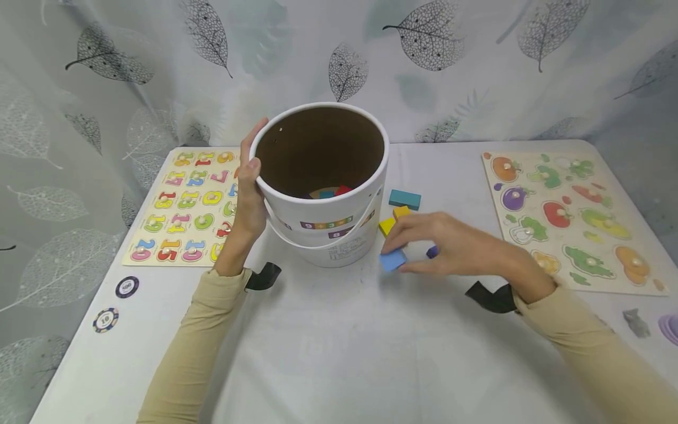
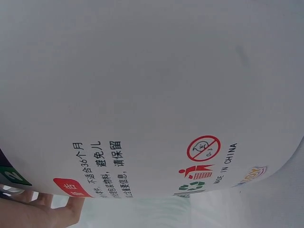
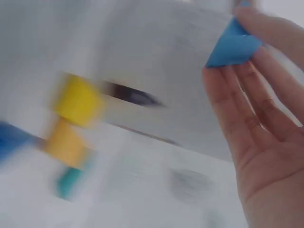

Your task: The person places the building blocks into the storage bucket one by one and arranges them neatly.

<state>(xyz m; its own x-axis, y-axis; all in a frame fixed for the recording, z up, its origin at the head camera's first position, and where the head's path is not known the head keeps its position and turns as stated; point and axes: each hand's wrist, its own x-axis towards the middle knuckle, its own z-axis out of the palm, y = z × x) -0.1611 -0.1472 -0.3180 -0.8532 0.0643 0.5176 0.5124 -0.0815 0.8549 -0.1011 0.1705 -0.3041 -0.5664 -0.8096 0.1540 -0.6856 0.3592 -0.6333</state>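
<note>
A white bucket (image 1: pixel 323 235) with a wire-like white handle stands on the table, its open top facing me. My left hand (image 1: pixel 250 188) grips the bucket's rim on the left side, thumb over the edge. Inside, a red block (image 1: pixel 343 190) and a teal block (image 1: pixel 326 194) show at the bottom. My right hand (image 1: pixel 445 244) pinches a light blue block (image 1: pixel 392 260) between thumb and fingers, just right of the bucket. Behind that hand lie yellow blocks (image 1: pixel 387 227), a teal block (image 1: pixel 405 199) and a dark blue block (image 1: pixel 432 252), partly covered by the hand.
A number puzzle board (image 1: pixel 182 221) lies at the left, partly behind the bucket and left hand. The vegetable puzzle board (image 1: pixel 572 218) is on the right. Two round chips (image 1: pixel 127 287) sit near the left edge; a purple ringed object (image 1: pixel 670 327) is at the far right.
</note>
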